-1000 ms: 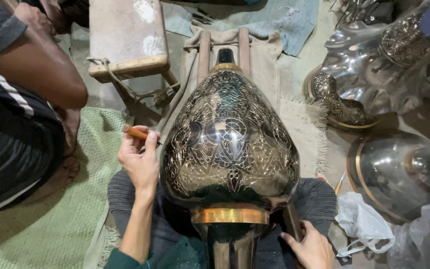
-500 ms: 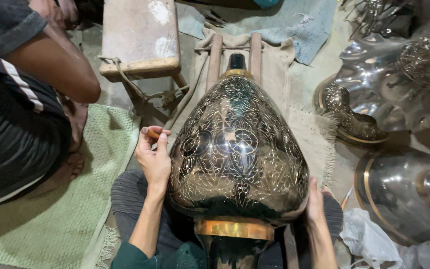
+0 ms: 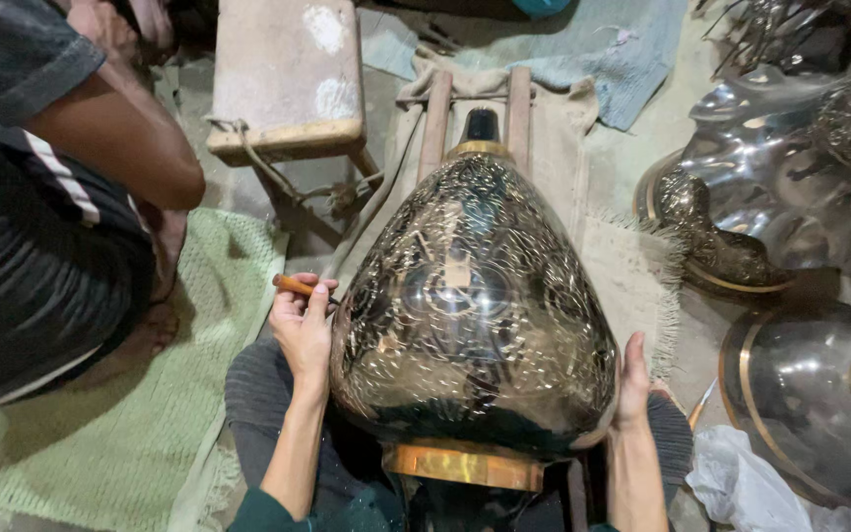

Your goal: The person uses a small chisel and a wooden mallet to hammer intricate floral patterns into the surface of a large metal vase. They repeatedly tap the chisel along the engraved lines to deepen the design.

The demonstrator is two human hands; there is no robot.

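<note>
A large pear-shaped metal vessel [image 3: 470, 315], shiny and covered in engraved patterns, lies on its side on two wooden rails [image 3: 433, 113] over my lap. Its gold collar points toward me and its dark tip away. My left hand [image 3: 302, 325] rests against the vessel's left flank and holds a small wooden-handled tool [image 3: 297, 287]. My right hand [image 3: 632, 379] lies flat against the vessel's right flank, fingers pointing up.
Another person sits at the left in dark clothes, an arm [image 3: 120, 138] bent over a green mat [image 3: 130, 414]. A small wooden stool [image 3: 288, 79] stands beyond. Several polished and engraved metal pieces [image 3: 770, 197] crowd the right side, with white plastic [image 3: 741, 483] at the lower right.
My right hand has come up from below the vessel's base to lie flat on its right flank. My left hand has stayed on the left flank with the tool.
</note>
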